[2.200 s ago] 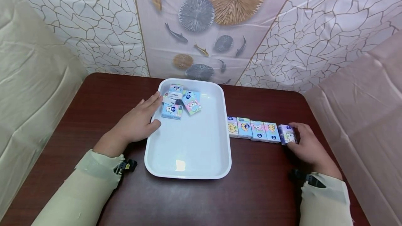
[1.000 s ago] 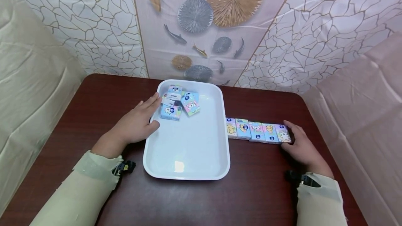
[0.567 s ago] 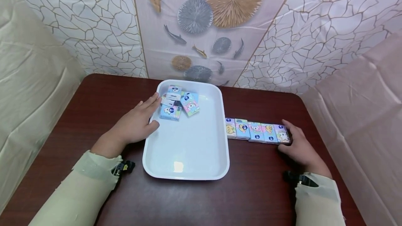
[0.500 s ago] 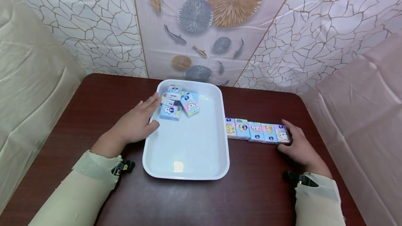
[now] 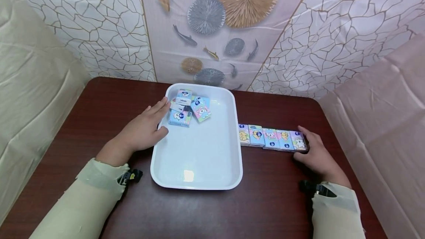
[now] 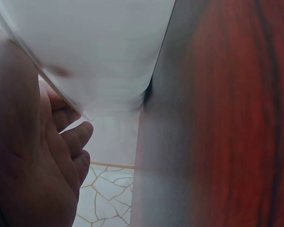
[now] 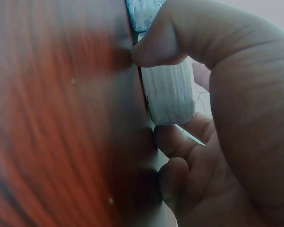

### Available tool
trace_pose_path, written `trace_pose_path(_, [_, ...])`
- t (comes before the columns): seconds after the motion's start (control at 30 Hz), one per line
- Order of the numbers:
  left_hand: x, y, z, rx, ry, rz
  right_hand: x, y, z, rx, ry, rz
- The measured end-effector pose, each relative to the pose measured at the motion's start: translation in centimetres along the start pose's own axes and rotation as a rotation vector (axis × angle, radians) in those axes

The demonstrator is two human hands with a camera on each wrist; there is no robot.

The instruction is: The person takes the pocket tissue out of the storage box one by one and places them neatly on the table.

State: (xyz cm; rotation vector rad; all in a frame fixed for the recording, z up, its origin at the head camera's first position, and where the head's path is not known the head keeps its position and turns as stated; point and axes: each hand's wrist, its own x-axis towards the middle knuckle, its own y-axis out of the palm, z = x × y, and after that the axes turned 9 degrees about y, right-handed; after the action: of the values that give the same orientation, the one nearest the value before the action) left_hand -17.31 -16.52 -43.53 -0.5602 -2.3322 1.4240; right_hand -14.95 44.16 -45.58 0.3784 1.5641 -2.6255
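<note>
the end box (image 5: 299,141), a gap away from the row (image 5: 269,138) two seconds ago, now touches it on the tabletop (image 5: 265,198). five show side by side, so this placement looks about finished. the right hand (image 5: 320,159) pinches that end box between thumb and fingers; well apart, the left hand (image 5: 137,130) rests extended fingers on the left rim of the tray (image 5: 199,161). several boxes (image 5: 200,110) lie jumbled inside, so the lining-up seems only part done.
</note>
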Motion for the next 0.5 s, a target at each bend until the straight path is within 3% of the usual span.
trace_pose_path(0.5, [-0.01, -0.05, -0.01, 0.003, 0.0, 0.004, 0.01, -0.02, 0.02, 0.002, 0.002, -0.001])
